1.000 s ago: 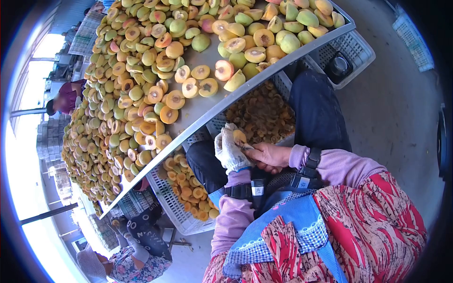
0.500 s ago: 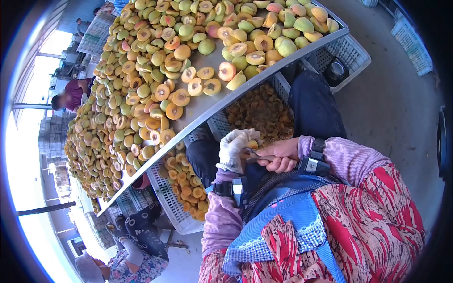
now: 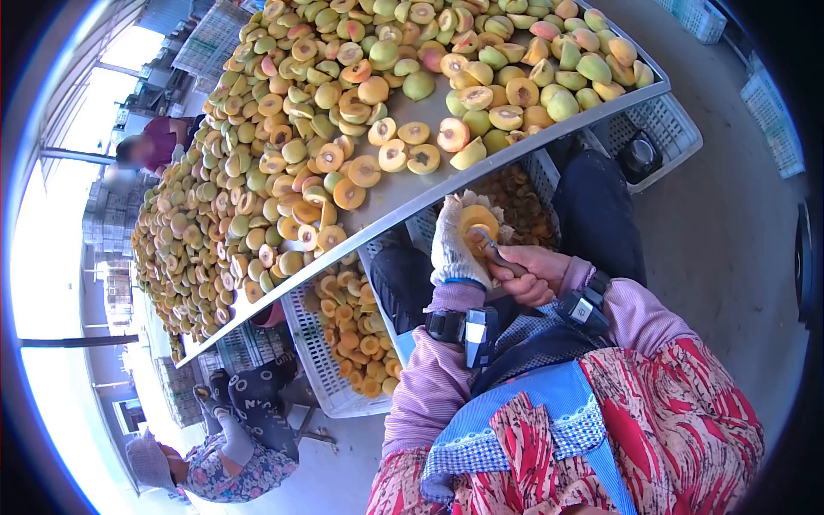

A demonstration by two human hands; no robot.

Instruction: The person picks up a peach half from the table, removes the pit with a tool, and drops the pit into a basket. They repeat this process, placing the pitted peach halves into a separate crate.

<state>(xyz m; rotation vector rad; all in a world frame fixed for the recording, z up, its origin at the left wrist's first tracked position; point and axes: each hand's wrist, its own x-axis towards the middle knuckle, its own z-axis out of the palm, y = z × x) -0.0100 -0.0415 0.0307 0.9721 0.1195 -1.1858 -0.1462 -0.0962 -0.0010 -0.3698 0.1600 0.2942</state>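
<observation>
My left hand, in a white knit glove, is closed around a yellow peach half, its cut face showing. My bare right hand grips the brown handle of a small metal-tipped tool. The tool's metal end meets the lower edge of the peach half; its exact shape is too small to tell. Below both hands, partly hidden by them, a white crate holds a heap of brownish fruit scraps. Many halved peaches lie on the metal table just beyond.
A white crate with hollowed yellow peach halves stands left of my legs. At the right, another crate holds a dark round-topped container. A co-worker in a floral top sits at lower left; another person is across the table.
My hands have moved up and to the right in view. The peach half, mostly hidden before, now shows its cut face, with the tool at its edge. The view has also shifted.
</observation>
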